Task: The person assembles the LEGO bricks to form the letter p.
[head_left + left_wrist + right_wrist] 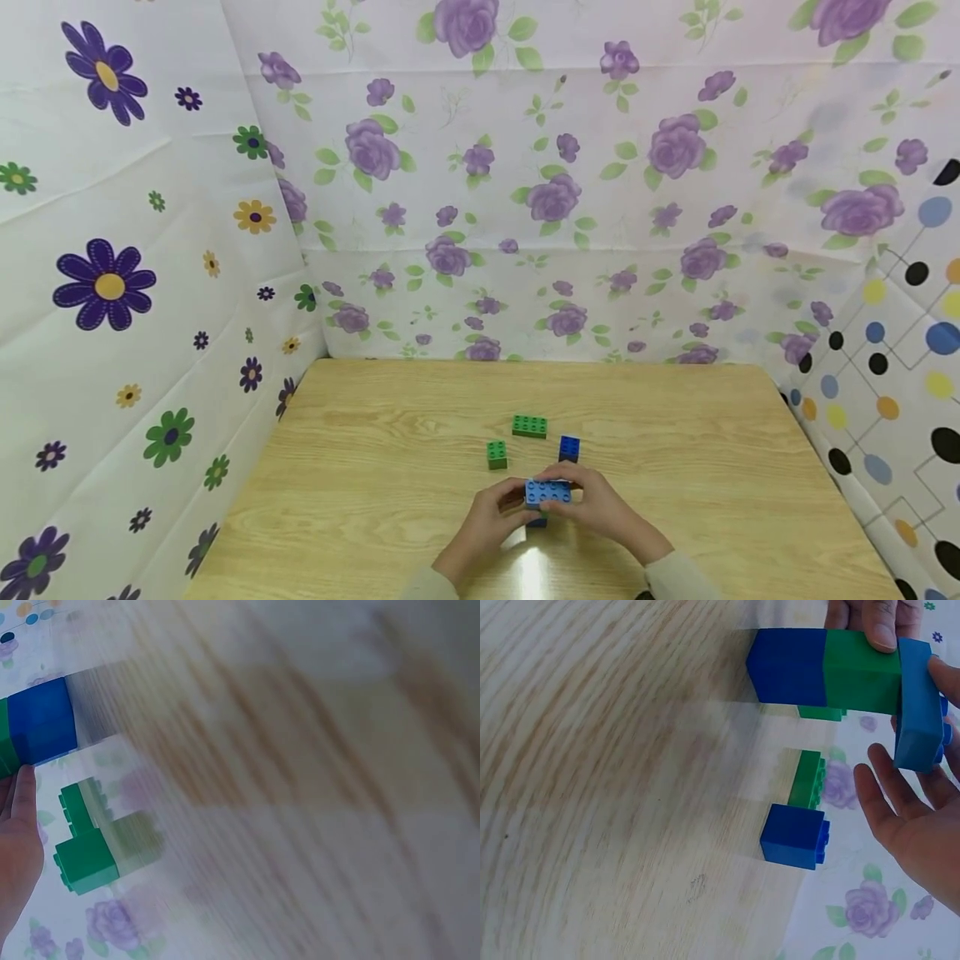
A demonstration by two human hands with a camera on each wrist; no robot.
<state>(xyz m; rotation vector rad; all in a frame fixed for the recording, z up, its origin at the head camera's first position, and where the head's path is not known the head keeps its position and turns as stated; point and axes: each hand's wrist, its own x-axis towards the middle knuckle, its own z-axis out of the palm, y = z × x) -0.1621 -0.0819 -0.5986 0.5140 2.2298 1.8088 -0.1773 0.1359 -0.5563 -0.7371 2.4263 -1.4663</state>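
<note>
A small stack of toy building bricks stands on the table in front of me. Its bottom is a dark blue brick, with a green brick above it. Slightly tilted, a long light blue brick lies across the top and overhangs on the right hand's side. My left hand grips the stack from the left, thumb on the green brick. From the other side, my right hand holds the light blue brick between thumb and fingers.
Beyond the stack stand a small green brick, a longer green brick and a small dark blue brick. The wooden table is bordered by flowered cloth at back and left, dotted cloth at right.
</note>
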